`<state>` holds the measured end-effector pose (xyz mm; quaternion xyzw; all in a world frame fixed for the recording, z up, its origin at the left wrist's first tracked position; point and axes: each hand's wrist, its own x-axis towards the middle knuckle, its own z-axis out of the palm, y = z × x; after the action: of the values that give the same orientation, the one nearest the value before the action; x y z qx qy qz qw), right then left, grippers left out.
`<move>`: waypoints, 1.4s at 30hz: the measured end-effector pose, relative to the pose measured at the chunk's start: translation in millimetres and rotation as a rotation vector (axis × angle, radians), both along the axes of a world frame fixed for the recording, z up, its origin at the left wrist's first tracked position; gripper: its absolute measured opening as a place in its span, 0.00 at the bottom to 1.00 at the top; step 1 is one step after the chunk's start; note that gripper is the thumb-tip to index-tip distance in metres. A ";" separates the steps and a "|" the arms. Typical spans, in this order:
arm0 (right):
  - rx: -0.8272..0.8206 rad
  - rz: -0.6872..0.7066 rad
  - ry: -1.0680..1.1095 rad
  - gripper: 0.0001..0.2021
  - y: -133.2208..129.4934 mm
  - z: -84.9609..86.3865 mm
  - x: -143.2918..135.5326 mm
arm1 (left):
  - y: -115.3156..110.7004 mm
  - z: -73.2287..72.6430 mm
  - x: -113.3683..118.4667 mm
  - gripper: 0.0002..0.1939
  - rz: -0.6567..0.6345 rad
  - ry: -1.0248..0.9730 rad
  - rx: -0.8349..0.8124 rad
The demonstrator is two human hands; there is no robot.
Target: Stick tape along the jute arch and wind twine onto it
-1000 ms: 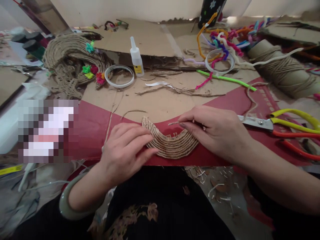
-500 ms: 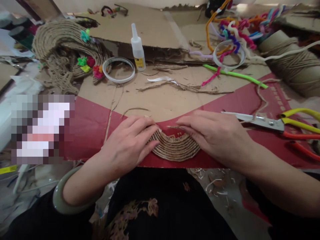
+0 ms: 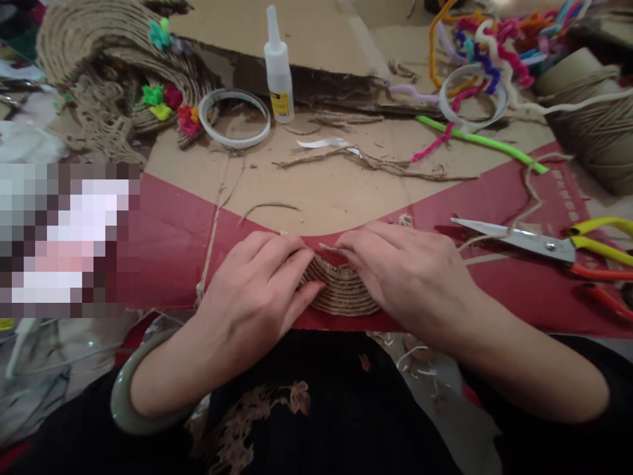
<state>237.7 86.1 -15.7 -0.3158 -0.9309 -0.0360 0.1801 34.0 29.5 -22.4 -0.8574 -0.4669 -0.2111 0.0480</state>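
A curved piece made of rows of twine (image 3: pixel 342 295) lies on the red part of the cardboard (image 3: pixel 182 218), bowed toward me. My left hand (image 3: pixel 262 284) is closed on its left end, thumb below and fingers above. My right hand (image 3: pixel 403 270) pinches a short twine end (image 3: pixel 327 248) at the inner edge and covers the piece's right end. A small tuft of twine (image 3: pixel 405 220) shows just beyond my right knuckles. Both fingertips are partly hidden.
A glue bottle (image 3: pixel 279 86) and a tape roll (image 3: pixel 204 125) stand beyond my hands. Scissors (image 3: pixel 524 243) lie to the right, near a twine spool (image 3: pixel 588 125). Coiled twine work (image 3: pixel 74 46) with coloured flowers sits back left. Pipe cleaners (image 3: pixel 487 146) are back right.
My right hand has moved left, closer to my left hand, with the twine end. The view has shifted slightly. My left hand keeps its hold on the curved piece.
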 end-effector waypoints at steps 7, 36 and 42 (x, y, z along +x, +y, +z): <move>0.014 0.050 -0.007 0.06 -1.0 0.2 0.7 | -3.4 -5.8 0.8 0.08 0.070 -0.097 -0.008; -0.026 0.154 -0.002 0.06 -1.8 1.2 -4.0 | -2.4 -5.6 -2.1 0.12 0.065 -0.031 -0.046; -0.028 0.158 0.002 0.06 -2.5 1.2 -4.5 | -2.7 -7.3 -2.8 0.11 0.066 -0.034 -0.037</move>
<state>233.1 83.7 -14.5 -0.2437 -0.9531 -0.0084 0.1791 31.3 26.8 -29.7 -0.8385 -0.4996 -0.2153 0.0312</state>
